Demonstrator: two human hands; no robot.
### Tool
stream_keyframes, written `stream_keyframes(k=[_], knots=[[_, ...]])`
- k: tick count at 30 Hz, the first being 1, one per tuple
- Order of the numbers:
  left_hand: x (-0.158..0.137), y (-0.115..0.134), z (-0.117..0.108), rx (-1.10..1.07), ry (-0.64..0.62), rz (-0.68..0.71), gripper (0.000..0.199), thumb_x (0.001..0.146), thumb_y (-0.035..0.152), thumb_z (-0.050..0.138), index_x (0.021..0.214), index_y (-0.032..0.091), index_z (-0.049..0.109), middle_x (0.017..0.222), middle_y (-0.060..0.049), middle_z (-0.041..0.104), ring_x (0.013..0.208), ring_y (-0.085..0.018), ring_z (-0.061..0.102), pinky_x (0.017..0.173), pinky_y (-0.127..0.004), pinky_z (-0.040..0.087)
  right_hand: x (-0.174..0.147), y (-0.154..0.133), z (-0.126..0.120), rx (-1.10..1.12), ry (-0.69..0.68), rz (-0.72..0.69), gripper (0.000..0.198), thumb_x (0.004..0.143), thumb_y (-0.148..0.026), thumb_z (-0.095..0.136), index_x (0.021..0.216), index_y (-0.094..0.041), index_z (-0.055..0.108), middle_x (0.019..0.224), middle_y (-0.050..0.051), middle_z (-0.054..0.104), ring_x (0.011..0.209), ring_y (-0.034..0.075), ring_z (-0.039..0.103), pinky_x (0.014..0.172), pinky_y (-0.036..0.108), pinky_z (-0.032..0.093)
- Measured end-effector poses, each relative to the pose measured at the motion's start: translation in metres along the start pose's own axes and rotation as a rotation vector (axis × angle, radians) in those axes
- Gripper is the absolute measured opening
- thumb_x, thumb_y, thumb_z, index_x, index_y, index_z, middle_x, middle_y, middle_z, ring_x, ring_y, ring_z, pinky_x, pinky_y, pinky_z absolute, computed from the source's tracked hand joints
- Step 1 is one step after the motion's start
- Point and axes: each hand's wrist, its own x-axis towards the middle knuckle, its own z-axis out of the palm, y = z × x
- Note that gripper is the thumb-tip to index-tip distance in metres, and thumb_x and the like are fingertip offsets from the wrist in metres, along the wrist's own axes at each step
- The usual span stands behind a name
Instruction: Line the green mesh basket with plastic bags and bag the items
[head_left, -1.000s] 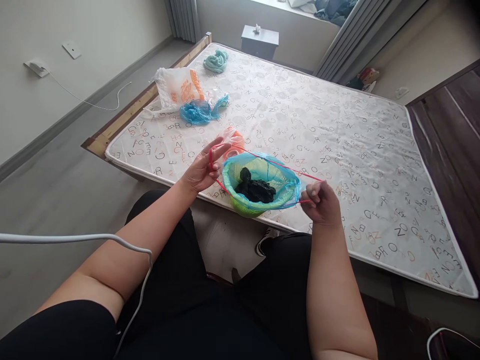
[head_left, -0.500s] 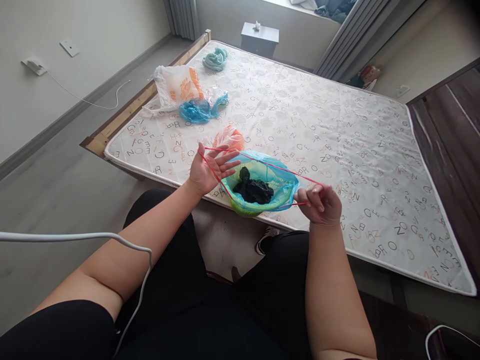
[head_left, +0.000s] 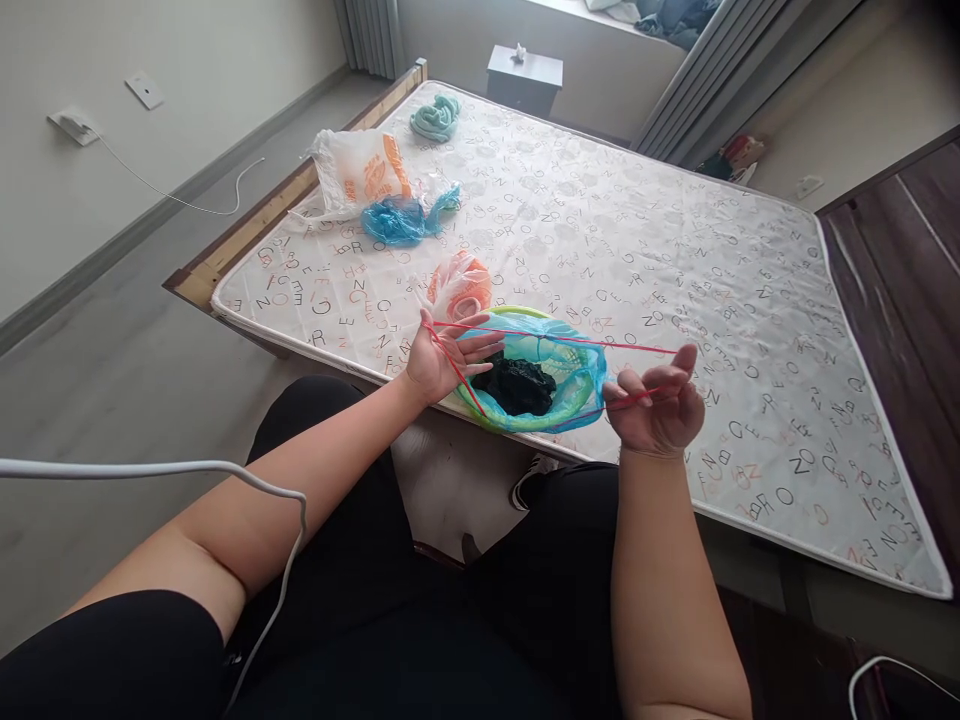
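We see a red string (head_left: 555,340) stretched between both hands above the near edge of the mattress (head_left: 637,250). The left hand (head_left: 442,358) is spread open, its grip released, the string looped around the fingers. The right hand (head_left: 658,405) has its grip loosely curled, the string hooked over its fingers. Below the string sits a green basket (head_left: 525,418) lined with a blue bag (head_left: 589,365), dark stuff inside.
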Motion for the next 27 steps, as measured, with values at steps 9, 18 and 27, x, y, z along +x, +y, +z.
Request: stream_keyframes(k=[9, 18, 27], knots=[[-0.003, -0.003, 0.003, -0.002, -0.039, -0.039, 0.082, 0.094, 0.081, 0.031, 0.128, 0.017, 0.069, 0.122, -0.021, 0.075, 0.114, -0.038, 0.072, 0.091, -0.052, 0.056, 0.001, -0.004, 0.013, 0.065, -0.088, 0.011, 0.055, 0.081, -0.064, 0.068, 0.134, -0.066, 0.053, 0.151, -0.01, 0.054, 0.084, 0.02, 0.065, 0.066, 0.043, 0.06], [-0.006, 0.002, 0.01, -0.02, 0.005, -0.007, 0.073, 0.094, 0.077, 0.042, 0.131, 0.019, 0.068, 0.123, -0.019, 0.075, 0.11, -0.037, 0.073, 0.088, -0.052, 0.059, 0.002, -0.01, 0.013, 0.067, -0.047, -0.01, 0.051, 0.085, -0.063, 0.062, 0.135, -0.062, 0.056, 0.154, -0.009, 0.052, 0.082, 0.019, 0.065, 0.055, 0.036, 0.055], [-0.006, 0.009, 0.011, -0.031, 0.068, 0.079, 0.07, 0.096, 0.075, 0.04, 0.131, 0.022, 0.068, 0.128, -0.016, 0.073, 0.115, -0.036, 0.071, 0.087, -0.05, 0.06, 0.014, 0.003, 0.003, -0.006, 0.018, 0.059, 0.044, 0.084, -0.048, 0.067, 0.128, -0.056, 0.062, 0.116, -0.007, 0.076, 0.054, 0.013, 0.039, 0.042, 0.025, 0.035]])
